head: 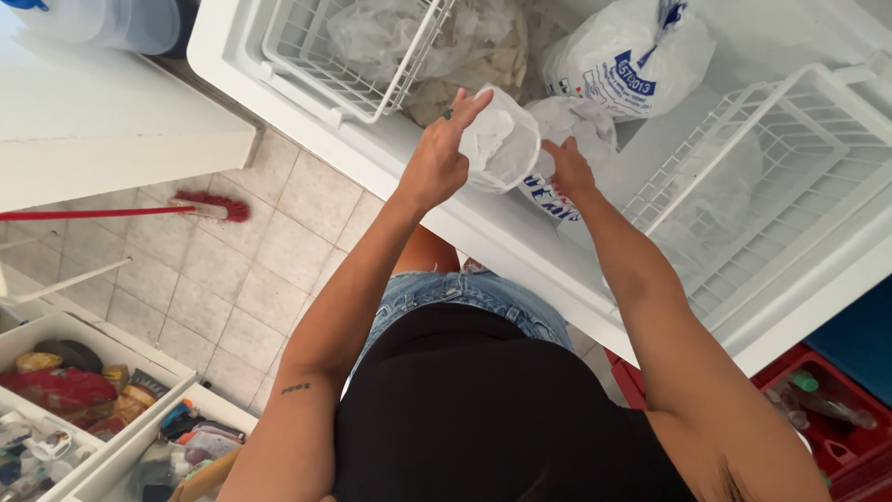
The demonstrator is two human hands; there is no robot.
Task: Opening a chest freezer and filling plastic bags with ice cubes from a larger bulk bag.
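- The left hand (435, 165) is curled around the side of a clear plastic cup (500, 147) packed with something white that looks like ice, the forefinger stretched up along the rim and the thumb hidden behind it; it carries the cup tilted over the open chest freezer (307, 139).
- The right hand (569, 167) is partly closed, its fingers pressed down onto the top of a crumpled white bag with blue print (557, 181) that lies just beside and below the cup; whether it pinches the plastic or only rests on it I cannot tell.
- The step in hand, as I judge it, is filling or lifting out the cup at the mouth of that bag, with the right hand steadying the bag.
- The next move seems to call for keeping the cup level so the contents stay in, and for holding the bag's opening firm.
- A second, fuller white bag (632, 60) sits further back in the freezer.
- A white wire basket (771, 158) hangs at the right, another wire basket (348, 46) at the left holds clear bags.
- On the tiled floor (232, 270) lies a red broom (200, 208), well apart.
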